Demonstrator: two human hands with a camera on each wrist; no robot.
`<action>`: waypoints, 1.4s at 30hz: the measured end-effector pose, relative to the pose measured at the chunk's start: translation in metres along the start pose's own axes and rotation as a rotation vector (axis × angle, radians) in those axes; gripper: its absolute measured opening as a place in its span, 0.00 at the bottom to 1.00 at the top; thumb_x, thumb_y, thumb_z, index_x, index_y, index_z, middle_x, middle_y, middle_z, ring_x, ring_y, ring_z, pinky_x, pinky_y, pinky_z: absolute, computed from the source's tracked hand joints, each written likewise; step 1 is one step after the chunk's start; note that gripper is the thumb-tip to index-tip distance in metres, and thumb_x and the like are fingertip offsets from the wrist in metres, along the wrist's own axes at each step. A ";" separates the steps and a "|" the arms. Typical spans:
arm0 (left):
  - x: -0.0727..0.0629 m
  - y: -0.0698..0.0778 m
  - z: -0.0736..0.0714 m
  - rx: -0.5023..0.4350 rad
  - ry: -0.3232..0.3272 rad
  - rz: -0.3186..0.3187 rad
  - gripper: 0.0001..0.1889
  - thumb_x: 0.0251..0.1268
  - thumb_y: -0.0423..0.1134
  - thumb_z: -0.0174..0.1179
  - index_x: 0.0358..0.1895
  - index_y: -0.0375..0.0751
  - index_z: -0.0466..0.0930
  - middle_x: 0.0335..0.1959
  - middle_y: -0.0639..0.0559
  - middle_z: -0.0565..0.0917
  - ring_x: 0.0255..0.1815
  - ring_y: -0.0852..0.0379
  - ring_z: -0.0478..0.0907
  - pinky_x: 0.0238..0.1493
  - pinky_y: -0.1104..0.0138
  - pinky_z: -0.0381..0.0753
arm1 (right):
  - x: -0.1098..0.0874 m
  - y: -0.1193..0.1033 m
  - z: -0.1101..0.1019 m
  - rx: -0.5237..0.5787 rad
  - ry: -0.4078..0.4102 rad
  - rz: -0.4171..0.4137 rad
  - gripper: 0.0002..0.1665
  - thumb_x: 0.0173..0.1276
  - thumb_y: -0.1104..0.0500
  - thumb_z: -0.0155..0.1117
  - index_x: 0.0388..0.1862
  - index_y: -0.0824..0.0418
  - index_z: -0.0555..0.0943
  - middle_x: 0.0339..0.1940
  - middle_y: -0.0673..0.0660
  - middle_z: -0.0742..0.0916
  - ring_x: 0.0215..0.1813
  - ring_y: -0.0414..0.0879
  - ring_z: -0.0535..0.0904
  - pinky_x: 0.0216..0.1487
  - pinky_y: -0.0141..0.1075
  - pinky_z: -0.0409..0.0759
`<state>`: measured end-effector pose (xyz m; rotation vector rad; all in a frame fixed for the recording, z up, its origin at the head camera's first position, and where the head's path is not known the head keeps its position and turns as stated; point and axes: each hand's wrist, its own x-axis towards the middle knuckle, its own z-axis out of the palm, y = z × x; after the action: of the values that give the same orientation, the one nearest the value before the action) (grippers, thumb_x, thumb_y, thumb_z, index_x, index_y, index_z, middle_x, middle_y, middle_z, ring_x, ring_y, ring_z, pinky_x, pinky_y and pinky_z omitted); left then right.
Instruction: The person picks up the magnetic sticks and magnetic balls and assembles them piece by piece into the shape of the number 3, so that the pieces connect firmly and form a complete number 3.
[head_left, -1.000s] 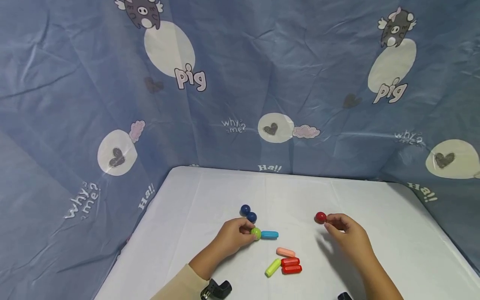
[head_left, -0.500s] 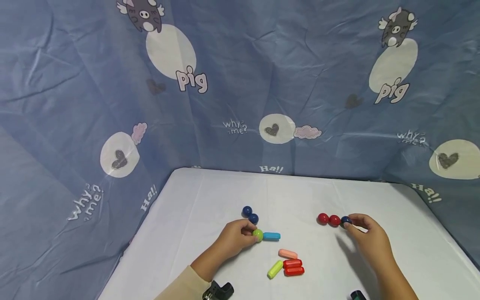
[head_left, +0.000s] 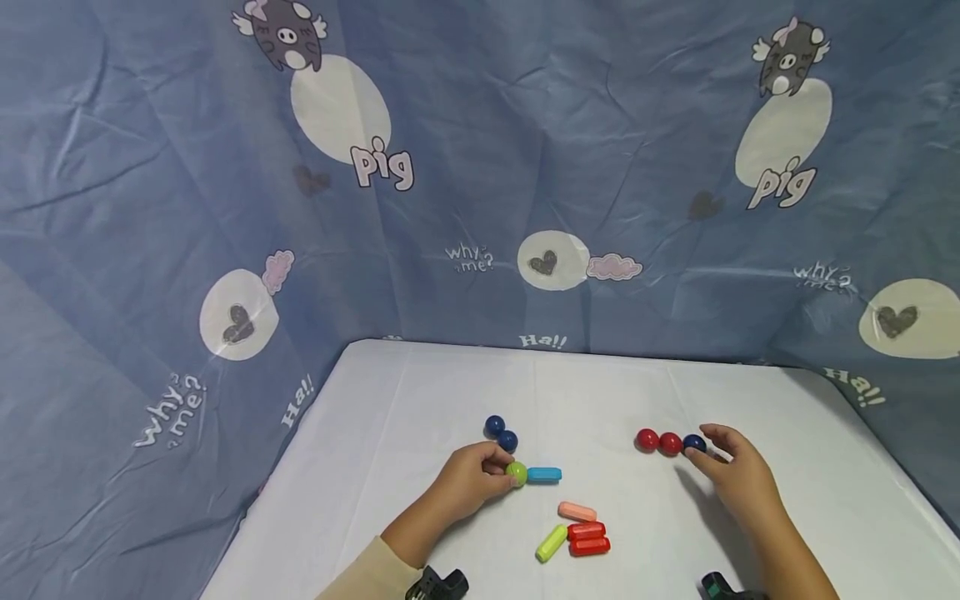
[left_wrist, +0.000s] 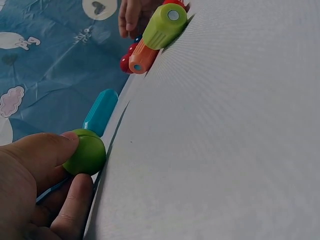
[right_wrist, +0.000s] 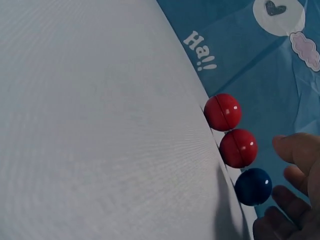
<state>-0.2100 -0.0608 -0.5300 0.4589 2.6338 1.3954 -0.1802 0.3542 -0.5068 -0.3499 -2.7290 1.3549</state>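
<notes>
Right grip (head_left: 738, 471) now wider, beside the blue ball (right_wrist: 253, 186), than before.

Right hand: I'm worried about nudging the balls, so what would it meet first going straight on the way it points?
The right hand would likely meet the dark blue ball just ahead of it; whether they already touch is unclear. Next in line looks like the middle red ball.

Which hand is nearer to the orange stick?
Left. The left hand is just beyond the orange stick, to its left; the right hand is farther away, to its right.
</notes>
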 end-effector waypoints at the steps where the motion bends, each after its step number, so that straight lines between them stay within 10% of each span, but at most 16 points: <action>1: 0.000 0.000 0.000 0.000 0.001 0.000 0.12 0.60 0.41 0.77 0.45 0.48 0.88 0.36 0.63 0.85 0.37 0.65 0.79 0.39 0.72 0.81 | 0.001 0.000 0.000 0.015 -0.015 0.019 0.44 0.73 0.44 0.70 0.77 0.66 0.67 0.78 0.74 0.69 0.79 0.72 0.63 0.73 0.62 0.68; 42: 0.001 -0.001 0.000 -0.019 -0.016 -0.024 0.12 0.61 0.43 0.77 0.45 0.49 0.87 0.36 0.63 0.84 0.38 0.64 0.79 0.39 0.72 0.81 | 0.008 0.015 0.013 -0.028 0.072 0.138 0.30 0.78 0.57 0.64 0.74 0.65 0.72 0.72 0.73 0.77 0.74 0.71 0.72 0.68 0.62 0.75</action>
<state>-0.2112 -0.0614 -0.5305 0.4330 2.6024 1.4018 -0.1877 0.3545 -0.5265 -0.5880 -2.7114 1.3075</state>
